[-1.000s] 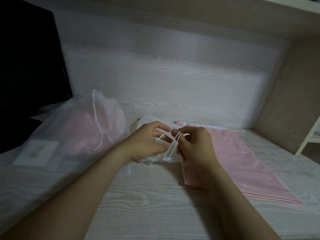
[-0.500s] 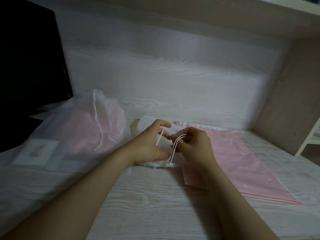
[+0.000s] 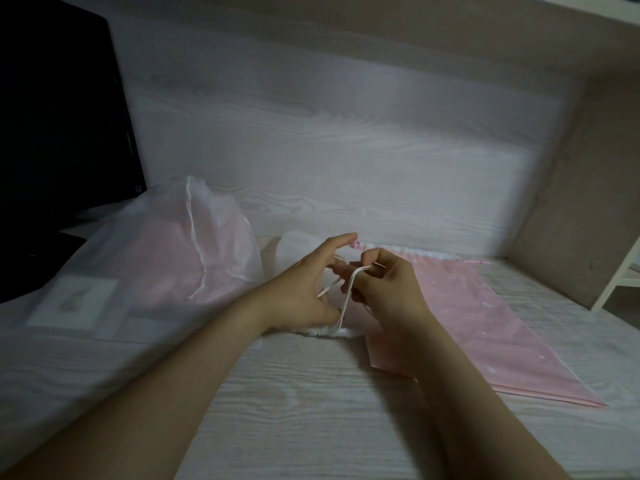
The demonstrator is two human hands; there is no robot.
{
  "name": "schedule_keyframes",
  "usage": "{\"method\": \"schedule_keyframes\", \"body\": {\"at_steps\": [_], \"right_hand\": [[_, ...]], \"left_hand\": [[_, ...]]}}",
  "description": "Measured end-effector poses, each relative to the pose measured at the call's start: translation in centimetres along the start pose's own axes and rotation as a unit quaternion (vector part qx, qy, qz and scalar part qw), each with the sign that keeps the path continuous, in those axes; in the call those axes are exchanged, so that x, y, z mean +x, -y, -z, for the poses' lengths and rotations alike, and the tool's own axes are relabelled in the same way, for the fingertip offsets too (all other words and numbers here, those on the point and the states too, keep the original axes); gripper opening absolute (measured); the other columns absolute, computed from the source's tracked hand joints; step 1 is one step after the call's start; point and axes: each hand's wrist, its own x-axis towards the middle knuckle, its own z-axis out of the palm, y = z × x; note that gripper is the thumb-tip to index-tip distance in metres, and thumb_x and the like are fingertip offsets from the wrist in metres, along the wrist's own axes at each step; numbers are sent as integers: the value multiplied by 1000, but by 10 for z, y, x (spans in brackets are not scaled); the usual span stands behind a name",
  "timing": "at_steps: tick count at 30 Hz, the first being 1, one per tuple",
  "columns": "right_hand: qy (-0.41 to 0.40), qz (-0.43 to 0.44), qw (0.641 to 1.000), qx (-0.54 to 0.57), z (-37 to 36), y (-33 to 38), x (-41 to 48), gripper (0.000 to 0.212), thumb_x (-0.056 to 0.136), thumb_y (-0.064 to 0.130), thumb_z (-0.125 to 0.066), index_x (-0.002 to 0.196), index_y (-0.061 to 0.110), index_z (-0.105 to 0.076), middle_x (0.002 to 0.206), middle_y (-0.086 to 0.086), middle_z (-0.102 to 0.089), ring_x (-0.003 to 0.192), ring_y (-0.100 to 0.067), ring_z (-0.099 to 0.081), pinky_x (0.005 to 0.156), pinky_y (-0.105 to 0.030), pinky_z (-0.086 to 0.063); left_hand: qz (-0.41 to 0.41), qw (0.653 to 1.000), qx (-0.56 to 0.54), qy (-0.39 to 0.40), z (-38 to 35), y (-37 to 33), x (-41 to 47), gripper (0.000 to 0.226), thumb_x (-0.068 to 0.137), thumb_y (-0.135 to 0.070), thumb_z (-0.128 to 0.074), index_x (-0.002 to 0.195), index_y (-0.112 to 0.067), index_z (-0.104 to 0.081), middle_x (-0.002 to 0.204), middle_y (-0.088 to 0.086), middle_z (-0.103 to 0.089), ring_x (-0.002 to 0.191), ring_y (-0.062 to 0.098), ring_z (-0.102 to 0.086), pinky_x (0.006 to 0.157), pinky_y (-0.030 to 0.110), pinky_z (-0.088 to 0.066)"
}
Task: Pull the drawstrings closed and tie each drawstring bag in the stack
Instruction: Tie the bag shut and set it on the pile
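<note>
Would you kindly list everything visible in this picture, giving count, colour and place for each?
small drawstring bag: one, white, mid-desk between the hands, gathered mouth toward the camera.
drawstring cords: two strands visible, white, running from the gathered mouth up to the fingers.
pink drawstring bags: flat pile, number unclear, pink, right of the hands.
large translucent bag: one, whitish with pink showing through, left side, its own cord hanging down.
monitor: one, black, far left.
desk: one, pale wood grain, under everything.
side panel: one, beige, right.
left hand: holds a cord strand, index finger extended.
right hand: pinches the cords.
</note>
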Motion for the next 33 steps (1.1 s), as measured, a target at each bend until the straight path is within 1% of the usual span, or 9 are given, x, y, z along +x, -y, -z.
{"method": "schedule_keyframes", "body": {"at_steps": [3, 9, 12, 15, 17, 24, 27, 30, 33], "right_hand": [[-69, -16, 995, 65, 3, 6, -2, 31, 88, -19, -54, 84, 12, -50, 94, -20, -78, 68, -28, -75, 50, -25, -51], [-187, 0, 979, 76, 10, 2, 3, 21, 88, -13, -63, 82, 7, -59, 85, -24, -74, 71, -31, -78, 66, -39, -63], [-224, 16, 972, -73, 14, -6, 5, 11, 87, 3, -72, 82, 10, -65, 79, -12, -77, 61, -22, -76, 62, -36, -62], [-266, 98, 922, -263, 16, -6, 4, 9, 84, 13, -74, 82, 19, -69, 80, 10, -72, 74, -13, -72, 69, -26, -48], [-277, 135, 902, -304, 16, -4, 3, 19, 78, 5, -69, 87, 21, -72, 82, 14, -70, 82, -12, -69, 76, -26, -45], [-208, 175, 925, -266, 3, 14, 10, 36, 78, 2, -58, 102, 20, -78, 95, 11, -77, 81, 6, -67, 81, -15, -52], [-162, 187, 927, -283, -7, 26, 19, 37, 81, 3, -55, 106, 16, -79, 99, 6, -79, 88, -2, -71, 88, -22, -55], [-101, 180, 919, -337, -15, 28, 30, 39, 83, 3, -53, 111, 12, -79, 104, 1, -79, 97, -14, -73, 94, -29, -56], [0, 99, 932, -349, -14, 26, 39, 41, 85, 5, -51, 116, 15, -76, 85, -1, -80, 82, -14, -75, 78, -27, -60]], "left_hand": [[63, 996, -13, -63, -2, 3, 1, 83, 84, -12, -82, 147, -40, -36, 119, 0, -64, 70, 15, -65, 71, 48, -63], [138, 988, -38, -62, -1, 4, 8, 8, 96, -21, -73, 100, -18, -79, 88, -4, -80, 76, 4, -73, 74, 26, -58], [156, 982, -72, -74, -1, 1, 8, 16, 100, -19, -66, 96, -9, -79, 78, 5, -75, 44, 4, -50, 46, 19, -41], [174, 975, -112, -75, 1, -2, 7, 18, 100, -20, -67, 99, -6, -78, 77, 4, -73, 41, 6, -42, 40, 17, -34], [176, 975, -118, -68, 2, -2, 6, 17, 100, -20, -68, 98, -7, -79, 79, 4, -74, 41, 5, -41, 39, 16, -34], [182, 975, -128, -14, 7, -9, 3, 18, 97, -19, -70, 87, -14, -83, 72, 11, -69, 46, 12, -38, 45, 22, -34], [182, 966, -184, 24, 9, -12, 2, 27, 99, -28, -67, 84, -13, -84, 65, 7, -71, 55, 22, -46, 61, 35, -41], [163, 971, -176, 12, 10, -9, 3, 26, 103, -26, -66, 97, -8, -84, 66, -2, -71, 52, 5, -56, 65, 23, -47], [157, 974, -161, 14, 11, -1, 5, 27, 105, -31, -65, 100, -12, -84, 77, 9, -67, 51, 6, -41, 61, 23, -40]]}}
